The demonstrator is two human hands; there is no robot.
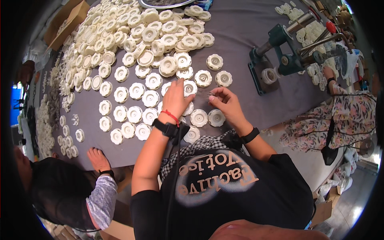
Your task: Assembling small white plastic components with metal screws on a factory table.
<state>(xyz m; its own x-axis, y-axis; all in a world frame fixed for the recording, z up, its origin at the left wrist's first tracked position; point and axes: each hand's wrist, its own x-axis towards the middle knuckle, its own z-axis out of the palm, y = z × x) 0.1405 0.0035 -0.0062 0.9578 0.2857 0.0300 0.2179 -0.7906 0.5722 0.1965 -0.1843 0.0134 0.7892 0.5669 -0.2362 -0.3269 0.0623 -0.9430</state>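
Note:
My left hand (176, 98) lies over the rows of white plastic discs with its fingers stretched out, covering parts of several. One white disc (190, 89) shows right beside its fingers. To the right, my right hand (226, 105) is closed in a pinch on small dark wiry pieces (211, 95), too small to make out fully. Just below that hand sits another disc (216, 118), next to a similar disc (199, 118). The discs have scalloped rims and a raised centre; many lie face up in loose rows.
A large heap of white discs (150, 34) fills the far left, below a metal tray (168, 5). A green hand press (276, 54) stands at the right. Two co-workers' hands rest nearby: one hand (99, 159) at the left edge, another hand (328, 73) far right.

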